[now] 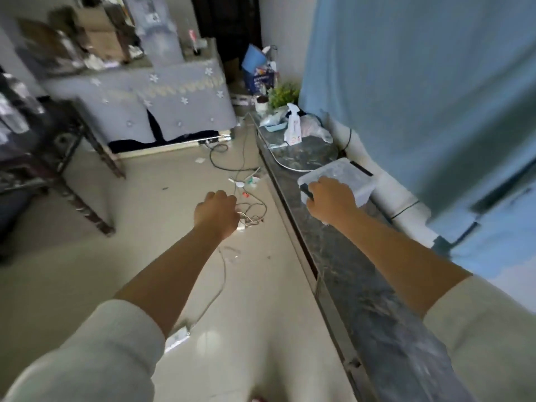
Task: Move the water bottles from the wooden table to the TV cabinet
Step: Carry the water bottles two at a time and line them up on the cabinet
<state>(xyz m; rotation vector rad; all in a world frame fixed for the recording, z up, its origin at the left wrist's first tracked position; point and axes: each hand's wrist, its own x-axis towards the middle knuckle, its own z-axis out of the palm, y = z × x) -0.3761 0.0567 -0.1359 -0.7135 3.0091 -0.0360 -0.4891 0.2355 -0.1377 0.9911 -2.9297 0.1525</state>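
Observation:
My right hand hovers over the dark marbled top of the TV cabinet. Its fingers curl round a small dark object, right against a translucent plastic box; blur hides what the object is. My left hand hangs above the floor as a fist with nothing visible in it. The wooden table stands at the far left, with blurred clear bottles on it.
Cables and a power strip lie on the floor between my hands. On the cabinet's far end stand a white spray bottle, a plastic bag and a small green plant. A blue curtain hangs on the right, and a cloth-covered unit stands behind.

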